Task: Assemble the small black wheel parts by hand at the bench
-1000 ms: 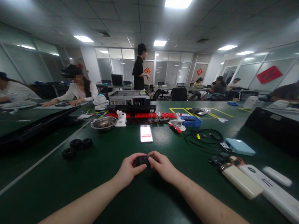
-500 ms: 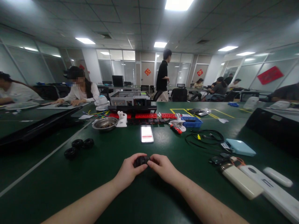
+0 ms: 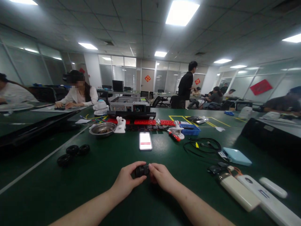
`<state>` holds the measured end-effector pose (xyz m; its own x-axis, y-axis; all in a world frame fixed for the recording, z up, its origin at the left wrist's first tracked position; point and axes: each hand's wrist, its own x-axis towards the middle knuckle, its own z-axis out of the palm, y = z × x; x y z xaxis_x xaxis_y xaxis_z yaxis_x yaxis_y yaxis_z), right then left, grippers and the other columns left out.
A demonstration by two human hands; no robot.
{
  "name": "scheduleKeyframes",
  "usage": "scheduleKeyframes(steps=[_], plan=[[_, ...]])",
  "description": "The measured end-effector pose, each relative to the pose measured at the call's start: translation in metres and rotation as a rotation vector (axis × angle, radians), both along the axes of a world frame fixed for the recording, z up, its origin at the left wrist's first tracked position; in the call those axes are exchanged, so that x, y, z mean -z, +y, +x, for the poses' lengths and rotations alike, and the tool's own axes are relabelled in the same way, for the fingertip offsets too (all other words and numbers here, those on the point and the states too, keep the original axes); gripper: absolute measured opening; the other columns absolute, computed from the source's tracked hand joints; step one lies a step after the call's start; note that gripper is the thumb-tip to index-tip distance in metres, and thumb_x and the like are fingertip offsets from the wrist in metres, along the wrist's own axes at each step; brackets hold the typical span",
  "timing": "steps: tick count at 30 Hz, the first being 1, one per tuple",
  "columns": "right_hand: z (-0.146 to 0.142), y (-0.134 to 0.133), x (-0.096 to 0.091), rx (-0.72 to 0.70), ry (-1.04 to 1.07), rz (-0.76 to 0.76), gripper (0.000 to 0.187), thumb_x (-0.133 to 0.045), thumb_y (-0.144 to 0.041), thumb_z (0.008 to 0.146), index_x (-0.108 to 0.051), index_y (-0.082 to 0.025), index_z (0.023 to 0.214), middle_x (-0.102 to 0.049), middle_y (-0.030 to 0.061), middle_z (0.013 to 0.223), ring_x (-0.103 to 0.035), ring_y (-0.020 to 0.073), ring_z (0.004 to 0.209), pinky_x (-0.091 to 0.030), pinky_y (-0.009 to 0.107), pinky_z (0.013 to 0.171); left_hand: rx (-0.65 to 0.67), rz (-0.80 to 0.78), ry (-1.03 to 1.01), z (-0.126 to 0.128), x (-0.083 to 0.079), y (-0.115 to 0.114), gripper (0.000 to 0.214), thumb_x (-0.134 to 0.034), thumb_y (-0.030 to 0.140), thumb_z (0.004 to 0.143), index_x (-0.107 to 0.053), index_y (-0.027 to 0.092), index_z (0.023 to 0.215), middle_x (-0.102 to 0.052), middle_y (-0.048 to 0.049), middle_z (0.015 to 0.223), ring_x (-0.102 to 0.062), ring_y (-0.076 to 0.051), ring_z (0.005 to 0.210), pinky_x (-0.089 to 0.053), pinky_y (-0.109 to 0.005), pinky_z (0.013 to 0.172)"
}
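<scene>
A small black ridged cylinder (image 3: 142, 170) is held just above the green table, lying sideways between my hands. My left hand (image 3: 125, 178) wraps its thumb and fingers round the left part of it. At the other end, my right hand (image 3: 163, 177) has thumb and fingertips closed on the cylinder's right tip; the fingers partly hide that end. Beyond both hands lies a phone (image 3: 145, 141) with a lit, blurred screen. Off to the left sit several black ring-shaped pieces (image 3: 72, 150).
A metal bowl (image 3: 102, 129) of small parts, white clip stands (image 3: 120, 125), a red-handled tool (image 3: 174, 136) and a blue tray (image 3: 190, 129) line the back. Right: coiled cable (image 3: 202, 147), light-blue box (image 3: 236, 156), cream power bank (image 3: 239, 192). A co-worker (image 3: 78, 89) sits far left.
The camera view has shifted, so the table sits slightly lower and further left. Both hands still grip the black cylinder, more of which shows. A person in black has walked rightward behind.
</scene>
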<state>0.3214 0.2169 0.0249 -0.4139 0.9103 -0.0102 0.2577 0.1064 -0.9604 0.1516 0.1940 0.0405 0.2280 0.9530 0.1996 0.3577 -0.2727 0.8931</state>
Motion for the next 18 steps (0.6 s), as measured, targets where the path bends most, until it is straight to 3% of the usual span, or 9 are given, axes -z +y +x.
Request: scheduleKeyframes(steps=[4,8,14,18], plan=[[0.0,-0.002,-0.005,-0.004,0.039,0.038,0.036,-0.04,-0.046,0.08,-0.046,-0.015,0.063,-0.042,-0.0041,0.05,-0.042,0.0075,0.046,-0.034,0.02,0.046,-0.014,-0.023,0.02,-0.001,-0.003,-0.002,0.043,-0.063,0.027,0.064,-0.057,0.025,0.106,-0.061,-0.0038,0.108,-0.053,-0.024,0.101,-0.041,-0.038,0.088],[0.002,-0.006,-0.009,-0.011,-0.028,0.132,0.017,-0.049,-0.03,0.078,-0.054,-0.015,0.084,-0.048,-0.0027,0.061,-0.045,0.0086,0.053,-0.036,0.02,0.051,-0.004,-0.092,-0.074,-0.001,-0.002,0.002,0.038,-0.058,0.032,0.068,-0.057,0.021,0.105,-0.062,-0.0058,0.105,-0.056,-0.023,0.097,-0.044,-0.036,0.084],[0.005,-0.01,-0.014,0.006,-0.183,0.28,0.027,-0.054,-0.022,0.074,-0.056,-0.021,0.1,-0.055,-0.0003,0.071,-0.049,0.0114,0.063,-0.038,0.021,0.057,0.012,-0.14,-0.189,-0.001,0.009,0.012,0.031,-0.06,0.034,0.064,-0.062,0.02,0.091,-0.067,-0.005,0.091,-0.059,-0.024,0.089,-0.047,-0.035,0.079],[0.002,-0.006,-0.006,0.046,-0.136,0.205,0.026,-0.051,-0.034,0.077,-0.055,-0.02,0.099,-0.054,-0.0004,0.068,-0.048,0.0104,0.059,-0.038,0.02,0.054,-0.024,-0.12,-0.194,0.0,0.015,0.015,0.032,-0.061,0.033,0.062,-0.062,0.022,0.092,-0.066,-0.0039,0.094,-0.059,-0.024,0.091,-0.046,-0.035,0.08]])
